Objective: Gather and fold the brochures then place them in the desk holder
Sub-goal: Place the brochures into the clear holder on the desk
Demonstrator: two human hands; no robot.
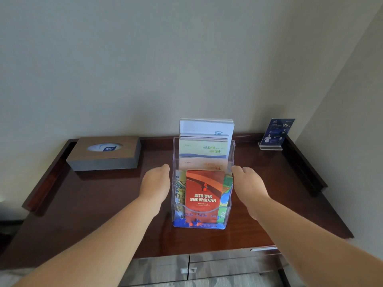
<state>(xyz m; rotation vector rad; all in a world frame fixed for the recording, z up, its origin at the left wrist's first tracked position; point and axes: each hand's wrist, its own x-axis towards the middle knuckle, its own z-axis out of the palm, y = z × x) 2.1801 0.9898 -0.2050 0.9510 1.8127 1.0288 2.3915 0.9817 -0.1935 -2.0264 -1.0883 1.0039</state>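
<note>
A clear tiered desk holder (pixel 231 154) stands in the middle of the dark wooden desk. Its front pocket holds a red brochure (pixel 204 190) with colourful ones behind it. A pale orange brochure (pixel 204 163), a green-and-white one (pixel 203 148) and a white-blue one (pixel 206 126) fill the tiers behind. My left hand (pixel 155 184) sits against the holder's left wall, fingers curved. At the right wall is my right hand (pixel 249 183), fingertips at the rim. Whether either hand grips the holder I cannot tell.
A brown and grey tissue box (pixel 105 154) lies at the back left of the desk (pixel 93 204). A dark blue card in a clear stand (pixel 276 133) is at the back right corner. Raised rails edge the desk's sides. Drawers (pixel 207 266) show below the front edge.
</note>
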